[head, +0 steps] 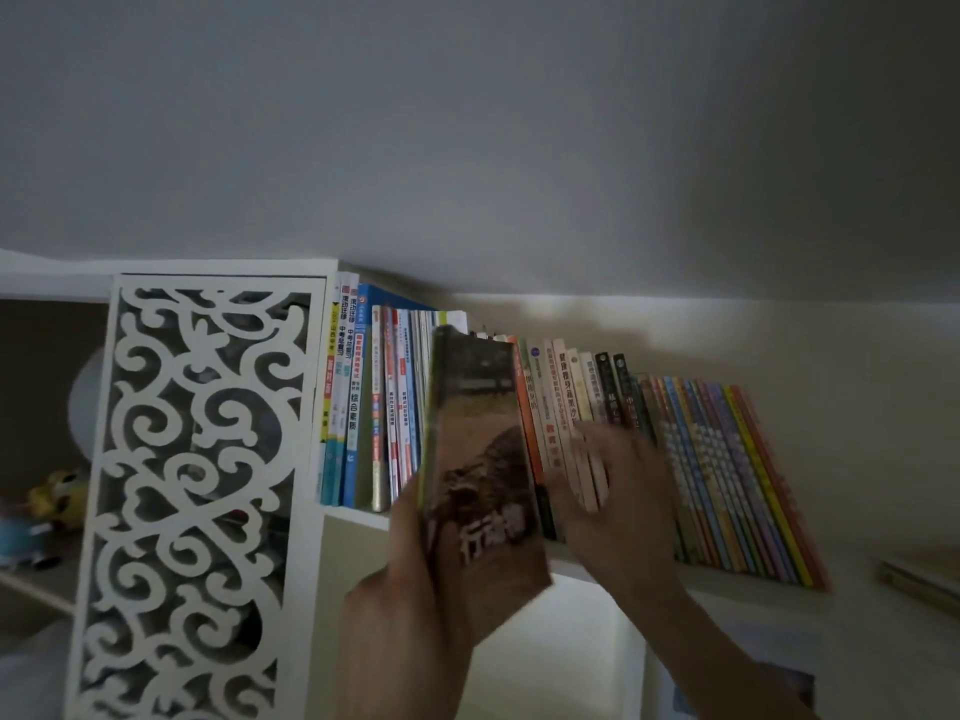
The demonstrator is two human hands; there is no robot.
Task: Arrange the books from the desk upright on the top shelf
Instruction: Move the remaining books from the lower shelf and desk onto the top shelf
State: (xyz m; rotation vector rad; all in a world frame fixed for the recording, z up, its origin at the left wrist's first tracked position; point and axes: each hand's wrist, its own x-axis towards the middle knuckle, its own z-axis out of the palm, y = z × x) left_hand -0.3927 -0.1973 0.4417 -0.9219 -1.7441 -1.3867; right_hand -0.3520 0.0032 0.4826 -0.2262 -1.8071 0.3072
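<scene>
- Dim room: a white shelf unit (358, 517) stands against a pale wall, seen from below.
- Nearest, the left hand (400, 600) grips a brown-covered book (480, 480) by its lower edge, holding it upright before the top shelf, probably ready to slot in.
- Beside it, the blurred right hand (618, 491) presses flat fingers on the leaning books (576, 423), seemingly holding a gap.
- Farther right, thin colourful books (727, 475) slant.
- Left, a carved fretwork panel (192, 491).
</scene>
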